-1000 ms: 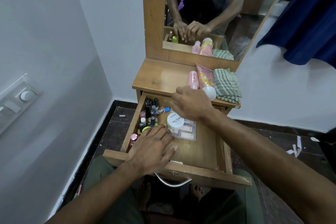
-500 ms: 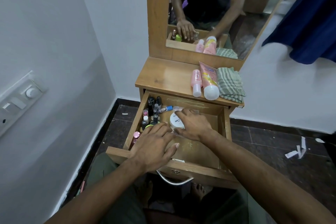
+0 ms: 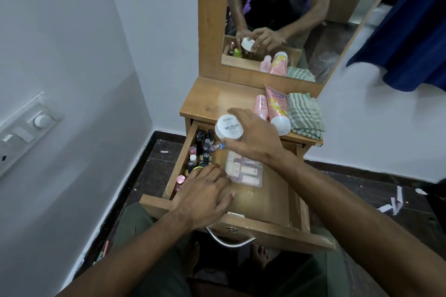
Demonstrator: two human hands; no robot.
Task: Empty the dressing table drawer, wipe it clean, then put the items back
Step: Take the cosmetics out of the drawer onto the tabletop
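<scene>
A wooden dressing table [image 3: 217,101] is standing against white walls over dark floor tiles, its drawer [image 3: 265,202] pulled out. The right hand [image 3: 253,137] is gripping a white nail polish jar [image 3: 229,129] above the drawer's far edge. The left hand [image 3: 205,196] is resting flat, fingers relaxed, hiding some small bottles [image 3: 200,149] along the drawer's left side; their labels are too small to read.

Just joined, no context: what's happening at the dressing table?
A person is emptying the open drawer. The right hand holds a white nail polish remover jar lifted above the drawer, near the tabletop. The left hand rests flat inside the drawer, by the small bottles along its left side. A clear packet also lies in the drawer. Two pink tubes and a folded checked cloth sit on the tabletop.
</scene>
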